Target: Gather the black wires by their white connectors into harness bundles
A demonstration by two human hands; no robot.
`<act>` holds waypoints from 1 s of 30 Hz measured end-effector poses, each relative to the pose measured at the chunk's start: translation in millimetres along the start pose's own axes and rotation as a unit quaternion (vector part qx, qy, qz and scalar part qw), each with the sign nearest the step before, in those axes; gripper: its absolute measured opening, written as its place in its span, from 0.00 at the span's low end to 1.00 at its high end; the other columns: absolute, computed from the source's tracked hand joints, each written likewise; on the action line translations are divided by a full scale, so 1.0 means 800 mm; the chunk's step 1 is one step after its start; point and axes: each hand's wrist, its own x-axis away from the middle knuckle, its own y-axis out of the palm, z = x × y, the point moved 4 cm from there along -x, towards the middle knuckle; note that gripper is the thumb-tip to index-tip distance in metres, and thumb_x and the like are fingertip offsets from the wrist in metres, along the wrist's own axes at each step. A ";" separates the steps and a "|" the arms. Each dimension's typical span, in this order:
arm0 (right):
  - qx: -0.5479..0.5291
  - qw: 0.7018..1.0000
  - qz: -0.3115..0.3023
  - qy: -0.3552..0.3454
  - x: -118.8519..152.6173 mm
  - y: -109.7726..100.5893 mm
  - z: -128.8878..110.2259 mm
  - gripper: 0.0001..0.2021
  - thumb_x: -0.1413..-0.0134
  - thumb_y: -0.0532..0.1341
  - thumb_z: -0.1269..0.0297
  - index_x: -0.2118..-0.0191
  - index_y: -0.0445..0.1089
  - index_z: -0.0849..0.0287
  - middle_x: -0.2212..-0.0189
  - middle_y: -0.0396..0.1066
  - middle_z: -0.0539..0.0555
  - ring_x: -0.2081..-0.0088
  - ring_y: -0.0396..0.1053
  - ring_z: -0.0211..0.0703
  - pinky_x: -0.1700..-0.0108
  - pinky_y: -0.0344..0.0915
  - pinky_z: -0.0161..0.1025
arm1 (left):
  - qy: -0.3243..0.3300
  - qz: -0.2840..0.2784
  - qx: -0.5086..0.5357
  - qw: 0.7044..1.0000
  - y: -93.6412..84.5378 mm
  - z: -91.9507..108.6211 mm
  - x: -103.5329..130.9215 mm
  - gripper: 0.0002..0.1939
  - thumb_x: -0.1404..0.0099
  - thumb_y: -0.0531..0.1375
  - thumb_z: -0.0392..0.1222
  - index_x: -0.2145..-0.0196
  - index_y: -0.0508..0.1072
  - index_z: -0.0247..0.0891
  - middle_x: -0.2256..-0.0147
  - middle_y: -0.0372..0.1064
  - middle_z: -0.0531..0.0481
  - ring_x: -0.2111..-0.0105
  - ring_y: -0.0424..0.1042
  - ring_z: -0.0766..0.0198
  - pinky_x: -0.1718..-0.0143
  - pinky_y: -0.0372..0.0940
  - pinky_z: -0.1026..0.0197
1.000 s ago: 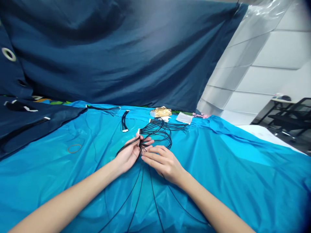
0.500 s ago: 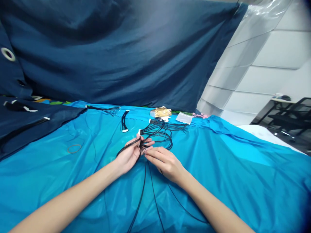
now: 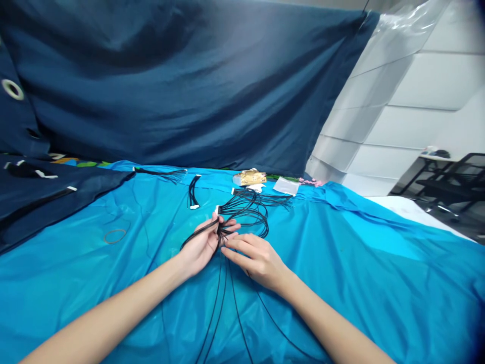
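Observation:
My left hand (image 3: 202, 245) is closed around a bundle of thin black wires (image 3: 246, 222), part of a wire harness with a white connector (image 3: 217, 210) standing up by the fingertips. The wires loop out to the right, and several long strands trail down toward me between my forearms. At the lower side of the bundle, my right hand (image 3: 257, 260) is closed, thumb and fingers pinched on a black wire close to the left fingers. The exact spot it grips is partly hidden.
Wrinkled blue sheeting (image 3: 341, 293) covers the work surface. Toward the back lie a short black harness (image 3: 193, 191), another harness (image 3: 159, 174), a gold packet (image 3: 250, 177) and a clear bag (image 3: 287, 185). A rubber band (image 3: 115, 236) is at left. A dark curtain (image 3: 189, 91) hangs behind.
My right hand has shifted slightly down and left along the bundle. One trailing wire now hangs apart from its neighbour below the hands. My left hand keeps its hold.

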 end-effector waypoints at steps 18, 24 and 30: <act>0.009 0.999 0.039 0.037 -0.002 -0.004 0.001 0.09 0.45 0.52 0.75 0.59 0.65 0.65 0.64 0.71 0.57 0.62 0.67 0.39 0.64 0.65 0.37 | -0.004 -0.003 -0.001 1.000 0.001 -0.002 0.000 0.06 0.40 0.54 0.37 0.73 0.67 0.34 0.68 0.72 0.45 0.63 0.72 0.59 0.59 0.63 0.58; -0.008 0.998 0.052 0.031 -0.001 -0.006 -0.001 0.10 0.46 0.54 0.76 0.58 0.65 0.64 0.63 0.72 0.56 0.61 0.68 0.39 0.63 0.67 0.36 | -0.005 0.001 -0.004 1.000 0.004 0.000 0.002 0.08 0.39 0.53 0.39 0.73 0.66 0.34 0.67 0.72 0.43 0.64 0.72 0.59 0.58 0.64 0.57; -0.016 0.998 0.064 0.014 -0.003 -0.008 -0.006 0.11 0.46 0.54 0.76 0.56 0.65 0.65 0.64 0.72 0.57 0.62 0.69 0.40 0.62 0.68 0.37 | -0.001 0.007 0.004 1.000 0.002 0.001 0.002 0.09 0.38 0.51 0.38 0.73 0.66 0.33 0.65 0.72 0.42 0.63 0.72 0.59 0.57 0.64 0.56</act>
